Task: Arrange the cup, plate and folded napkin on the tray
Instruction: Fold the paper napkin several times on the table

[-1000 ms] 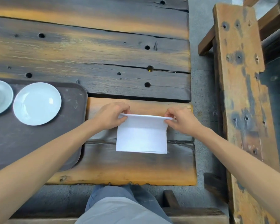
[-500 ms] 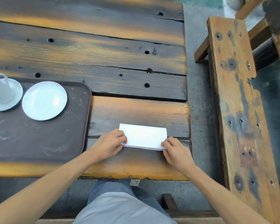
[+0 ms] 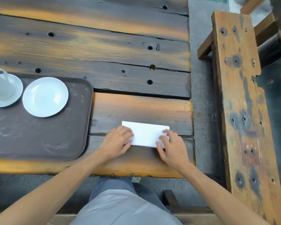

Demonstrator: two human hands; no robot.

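Note:
A white napkin, folded into a narrow strip, lies flat on the wooden table to the right of the dark brown tray. My left hand rests with spread fingers on its left end. My right hand presses flat on its right end. On the tray's far side sits an empty white plate. Left of it a white cup stands on a saucer, cut off by the frame edge.
A worn wooden bench runs along the right, across a gap of grey floor. The table's near edge is just above my lap. The near half of the tray holds nothing.
The napkin went from a tall half-fold held by its top edge to a narrower strip on the table. Both hands moved from pinching its near edge to pressing flat on it.

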